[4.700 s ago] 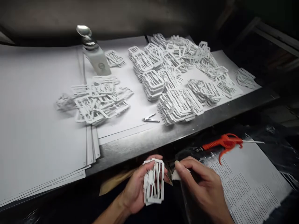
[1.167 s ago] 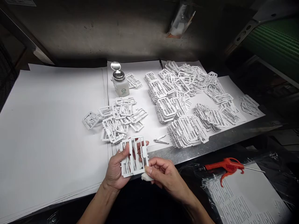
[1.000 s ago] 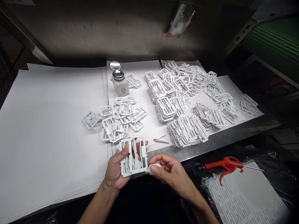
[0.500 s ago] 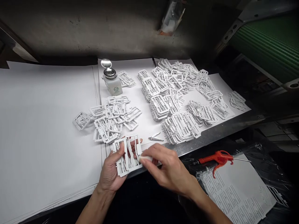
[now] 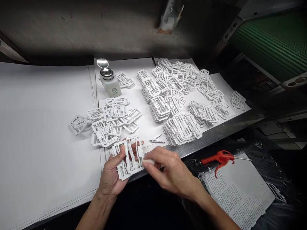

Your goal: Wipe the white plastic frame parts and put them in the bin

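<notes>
The left hand [image 5: 112, 174] is gripping white frames [image 5: 128, 159] — at two o'clock, the right hand's [image 5: 149, 162] fingers are pinching white wadding [image 5: 151, 162].

Bare hands [image 5: 171, 172], bare forearms [image 5: 97, 207]

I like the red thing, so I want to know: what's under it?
Under the red tool, a pale sheet with dark lines and some shiny black plastic peek out. Whatever its body covers is hidden, so I can't tell.
</notes>
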`<move>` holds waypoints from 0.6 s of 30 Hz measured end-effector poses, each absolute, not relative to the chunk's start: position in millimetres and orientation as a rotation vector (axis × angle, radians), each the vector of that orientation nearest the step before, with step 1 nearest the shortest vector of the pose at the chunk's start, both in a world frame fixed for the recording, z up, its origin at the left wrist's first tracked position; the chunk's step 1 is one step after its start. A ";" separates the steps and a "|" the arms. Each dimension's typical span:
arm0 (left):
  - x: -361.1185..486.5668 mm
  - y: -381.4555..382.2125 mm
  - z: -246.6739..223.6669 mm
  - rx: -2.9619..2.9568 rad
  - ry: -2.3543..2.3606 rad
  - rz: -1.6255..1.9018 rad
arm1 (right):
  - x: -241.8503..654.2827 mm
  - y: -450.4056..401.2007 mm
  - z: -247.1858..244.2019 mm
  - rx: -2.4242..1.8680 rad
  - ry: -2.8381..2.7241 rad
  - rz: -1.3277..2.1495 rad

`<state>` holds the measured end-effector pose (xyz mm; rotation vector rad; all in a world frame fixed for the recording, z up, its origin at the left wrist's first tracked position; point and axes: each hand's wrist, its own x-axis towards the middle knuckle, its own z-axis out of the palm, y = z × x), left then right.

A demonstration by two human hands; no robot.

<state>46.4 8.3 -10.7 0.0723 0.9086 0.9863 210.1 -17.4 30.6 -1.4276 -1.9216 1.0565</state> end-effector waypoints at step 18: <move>47.3 9.0 -10.9 0.115 0.908 1.034 | 206.5 -35.1 20.5 -1.419 -1.800 1.001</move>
